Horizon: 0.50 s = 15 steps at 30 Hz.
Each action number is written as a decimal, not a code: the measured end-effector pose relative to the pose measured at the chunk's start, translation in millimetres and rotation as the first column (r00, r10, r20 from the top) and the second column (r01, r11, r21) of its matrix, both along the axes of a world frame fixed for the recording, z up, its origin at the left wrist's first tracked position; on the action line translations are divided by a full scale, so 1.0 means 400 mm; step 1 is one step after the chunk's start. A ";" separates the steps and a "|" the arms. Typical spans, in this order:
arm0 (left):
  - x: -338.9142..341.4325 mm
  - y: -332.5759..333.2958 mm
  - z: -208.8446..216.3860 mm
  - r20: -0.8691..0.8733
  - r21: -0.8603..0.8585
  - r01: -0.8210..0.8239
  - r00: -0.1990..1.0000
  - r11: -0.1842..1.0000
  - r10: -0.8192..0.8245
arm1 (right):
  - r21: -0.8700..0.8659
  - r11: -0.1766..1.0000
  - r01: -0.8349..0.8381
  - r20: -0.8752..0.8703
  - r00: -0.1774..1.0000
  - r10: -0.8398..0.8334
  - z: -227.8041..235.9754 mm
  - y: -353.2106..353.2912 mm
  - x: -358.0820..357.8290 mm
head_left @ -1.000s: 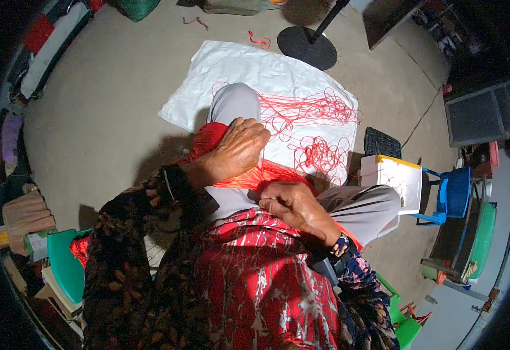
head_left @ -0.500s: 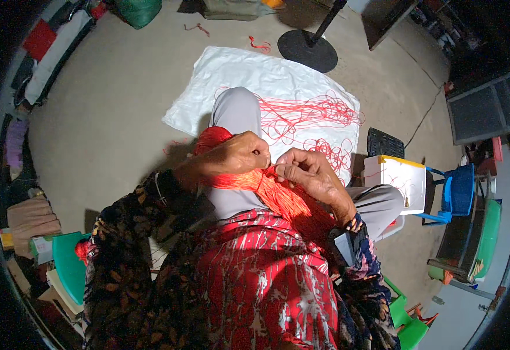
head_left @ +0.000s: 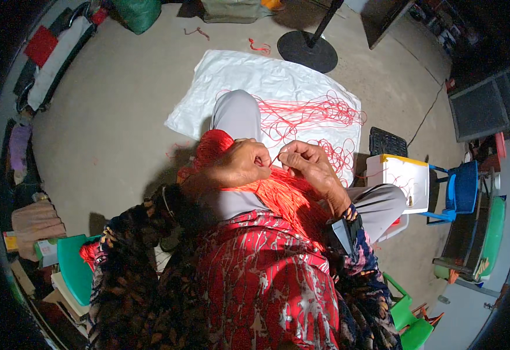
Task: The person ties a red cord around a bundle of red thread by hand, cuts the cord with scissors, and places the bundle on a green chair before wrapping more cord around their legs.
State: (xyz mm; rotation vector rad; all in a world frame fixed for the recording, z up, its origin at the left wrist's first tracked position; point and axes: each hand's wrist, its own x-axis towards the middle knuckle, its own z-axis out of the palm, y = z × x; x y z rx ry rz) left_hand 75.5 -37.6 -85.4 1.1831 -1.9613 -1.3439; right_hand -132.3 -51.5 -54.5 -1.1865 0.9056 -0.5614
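A thick skein of red-orange cord (head_left: 293, 201) lies over my lap, with its bunched end (head_left: 213, 144) bulging out past my left wrist. My left hand (head_left: 244, 162) is closed at the skein, fingers curled, and partly covers it. Just to the right, my right hand (head_left: 313, 168) pinches a short strand of red cord (head_left: 276, 157) between thumb and fingertips. That strand spans the small gap between both hands, above the skein. How the left fingers grip its other end is partly hidden.
Beyond my knees a white sheet (head_left: 208, 76) covers the floor, with loose loops of red cord (head_left: 325, 111) on it. A round black stand base (head_left: 307, 51) stands at its far edge. To the right are a white box (head_left: 405, 181) and a blue chair (head_left: 462, 186).
My hands have drawn slightly apart, and a strand now shows between them. The left hand has turned and dropped a little toward the skein.
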 end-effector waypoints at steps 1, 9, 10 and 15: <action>-0.008 0.006 -0.002 0.069 -0.180 -0.012 0.997 0.984 0.024 | -0.007 1.000 0.025 -0.005 1.000 -0.025 -0.006 -0.003 -0.005; -0.021 0.028 0.015 0.056 -0.427 -0.100 0.989 0.899 0.136 | -0.061 0.997 0.055 -0.015 0.998 -0.056 -0.091 -0.010 -0.017; -0.019 0.030 0.010 0.038 -0.450 -0.120 0.988 0.885 0.153 | -0.052 0.998 0.041 -0.028 0.999 -0.042 -0.094 -0.007 -0.009; -0.013 0.027 0.004 0.000 -0.478 -0.148 0.986 0.866 0.168 | -0.266 0.964 0.017 -0.154 0.986 -0.060 -0.080 0.016 0.001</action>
